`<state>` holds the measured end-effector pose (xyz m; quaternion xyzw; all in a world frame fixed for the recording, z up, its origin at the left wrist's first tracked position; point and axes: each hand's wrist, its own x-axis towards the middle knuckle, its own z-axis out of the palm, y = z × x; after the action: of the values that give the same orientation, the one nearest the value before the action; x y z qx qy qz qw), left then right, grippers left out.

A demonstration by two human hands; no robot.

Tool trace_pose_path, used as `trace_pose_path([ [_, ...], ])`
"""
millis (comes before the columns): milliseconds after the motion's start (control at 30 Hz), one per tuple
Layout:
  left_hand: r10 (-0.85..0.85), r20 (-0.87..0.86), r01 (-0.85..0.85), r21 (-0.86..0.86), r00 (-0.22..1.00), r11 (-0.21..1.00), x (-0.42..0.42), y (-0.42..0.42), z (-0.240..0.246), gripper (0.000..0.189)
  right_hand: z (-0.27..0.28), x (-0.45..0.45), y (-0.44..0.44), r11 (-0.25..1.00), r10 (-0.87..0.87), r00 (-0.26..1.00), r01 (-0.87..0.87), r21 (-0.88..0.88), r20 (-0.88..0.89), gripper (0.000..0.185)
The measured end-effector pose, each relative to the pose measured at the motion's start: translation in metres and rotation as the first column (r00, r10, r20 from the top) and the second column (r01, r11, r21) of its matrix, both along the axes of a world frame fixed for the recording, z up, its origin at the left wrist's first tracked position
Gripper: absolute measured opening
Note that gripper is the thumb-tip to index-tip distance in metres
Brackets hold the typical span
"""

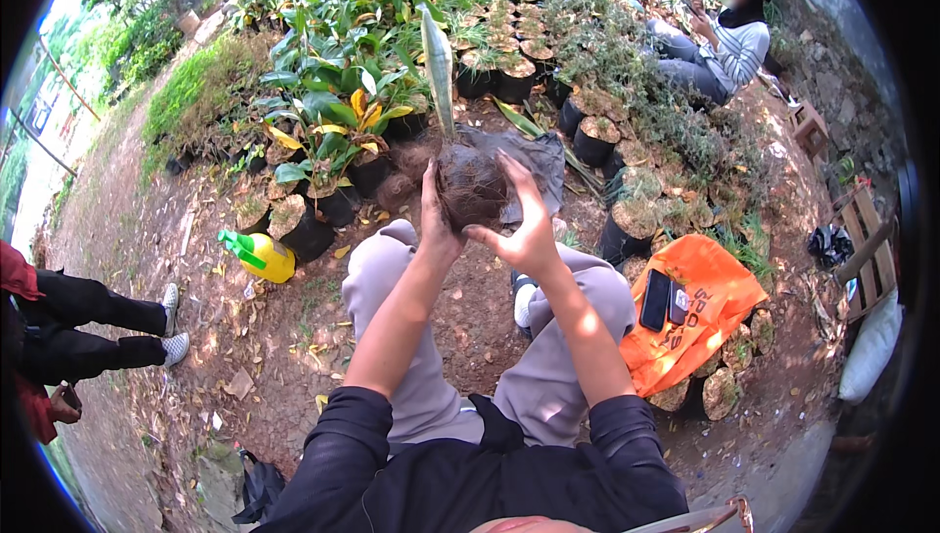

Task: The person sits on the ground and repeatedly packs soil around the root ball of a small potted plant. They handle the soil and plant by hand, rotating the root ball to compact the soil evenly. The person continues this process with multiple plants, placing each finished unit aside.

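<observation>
Between my hands, above the ground before my knees, is a dark brown fibre-covered ball (472,184). A single upright snake plant leaf (438,67) rises from its top. My left hand (439,221) cups the ball's left side and underside. On the right, my right hand (525,228) curves around it, thumb at the lower edge and fingertips at the upper right. Behind the ball lies a dark plastic sheet (547,162) on the soil. Loose brown fibre (400,184) is heaped to its left.
A yellow spray bottle with a green top (266,257) stands at left. Potted plants in black bags (352,188) crowd ahead. On the right, an orange bag (709,276) carries a phone (656,299). One person (734,48) sits far right; another person (95,320) stands left.
</observation>
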<state>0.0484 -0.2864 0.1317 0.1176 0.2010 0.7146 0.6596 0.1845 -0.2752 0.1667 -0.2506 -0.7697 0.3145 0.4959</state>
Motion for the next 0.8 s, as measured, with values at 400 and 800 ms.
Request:
trace_pose_path([
  [400,0.102,-0.161,-0.09,0.079,0.982,0.993,0.007,-0.004,-0.002,0.037,-0.001,-0.003,0.004,0.993,-0.063,0.99,0.05,0.108,0.123,0.076],
  [800,0.154,-0.26,-0.126,0.123,0.953,0.984,0.011,-0.007,0.004,0.054,-0.014,-0.003,0.009,0.874,0.045,0.935,-0.207,-0.44,-0.351,0.059],
])
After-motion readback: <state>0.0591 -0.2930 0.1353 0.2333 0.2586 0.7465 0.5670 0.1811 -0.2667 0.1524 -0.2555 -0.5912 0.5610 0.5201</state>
